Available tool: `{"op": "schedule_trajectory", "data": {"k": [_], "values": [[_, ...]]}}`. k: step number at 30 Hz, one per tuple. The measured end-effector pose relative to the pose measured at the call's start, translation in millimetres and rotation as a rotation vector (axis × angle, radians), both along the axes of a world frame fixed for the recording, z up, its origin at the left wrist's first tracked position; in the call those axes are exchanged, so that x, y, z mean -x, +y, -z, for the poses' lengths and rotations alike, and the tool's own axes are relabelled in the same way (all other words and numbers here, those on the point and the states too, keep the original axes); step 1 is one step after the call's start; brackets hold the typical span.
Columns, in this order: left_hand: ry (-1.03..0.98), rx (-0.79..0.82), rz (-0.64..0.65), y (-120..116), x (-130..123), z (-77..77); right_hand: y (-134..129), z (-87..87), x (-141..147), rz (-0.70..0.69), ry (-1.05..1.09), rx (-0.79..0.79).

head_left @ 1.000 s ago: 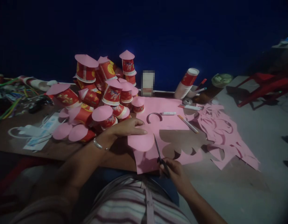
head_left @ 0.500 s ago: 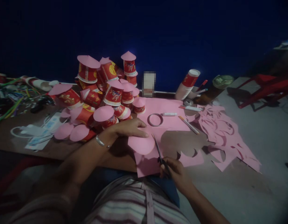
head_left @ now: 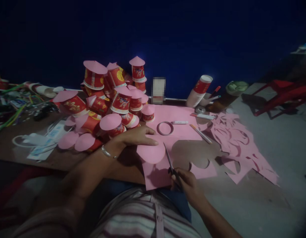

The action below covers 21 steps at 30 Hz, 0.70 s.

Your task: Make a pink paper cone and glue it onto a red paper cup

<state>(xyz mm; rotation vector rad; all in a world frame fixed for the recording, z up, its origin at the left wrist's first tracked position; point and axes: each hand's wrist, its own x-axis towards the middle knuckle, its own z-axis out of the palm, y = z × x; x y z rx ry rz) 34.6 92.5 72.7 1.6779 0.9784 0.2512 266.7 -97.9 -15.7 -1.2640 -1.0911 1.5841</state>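
Observation:
My left hand [head_left: 143, 136] grips a sheet of pink paper [head_left: 151, 153], thumb on top and fingers underneath. The near part of that paper has a rounded cut edge. In my right hand [head_left: 186, 182] is a pair of scissors [head_left: 169, 158], its blades pointing away from me along the right side of the curve. Whether the blades are parted is hard to make out. More pink paper [head_left: 155, 177] lies below the held piece. Just beyond my hands, a dark ring [head_left: 165, 128] and a white glue-like tube [head_left: 180, 122] rest on a pink sheet [head_left: 177, 112].
Red paper cups with pink cone tops [head_left: 122, 99] are piled at the left. Pink paper scraps [head_left: 238, 142] spread over the right side. Pens [head_left: 201, 134] and stacked cups [head_left: 201, 87] stand or lie behind. A power strip [head_left: 47, 140] with cables is far left; a red stool [head_left: 279, 96] stands right.
The view has shifted very slightly. My left hand stays on the pink paper, and the scissors remain beside its curved edge with hardly any movement.

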Motion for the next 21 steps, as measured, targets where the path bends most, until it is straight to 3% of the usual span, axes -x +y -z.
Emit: {"op": "schedule_trajectory", "data": {"k": [2, 5, 9, 13, 17, 21], "values": [[-0.141, 0.154, -0.115, -9, 1, 6.7, -1, 4.5, 0, 0.034, 0.011, 0.028], [-0.565, 0.338, -0.423, -33, -1, 21.9, -1, 9.6, 1, 0.119, 0.05, 0.075], [-0.815, 0.446, -0.453, -73, -10, 40.4, 1, 11.0, 6, 0.202, 0.056, 0.1], [-0.68, 0.367, -0.5, -96, -26, 45.5, 3, 7.9, 14, 0.197, 0.053, 0.106], [-0.448, 0.249, -0.621, -95, -37, 49.6, 3, 7.4, 21, 0.161, 0.043, 0.078], [-0.367, 0.179, -0.649, -89, -39, 55.1, 4, 7.8, 22, 0.128, 0.019, 0.042]]}}
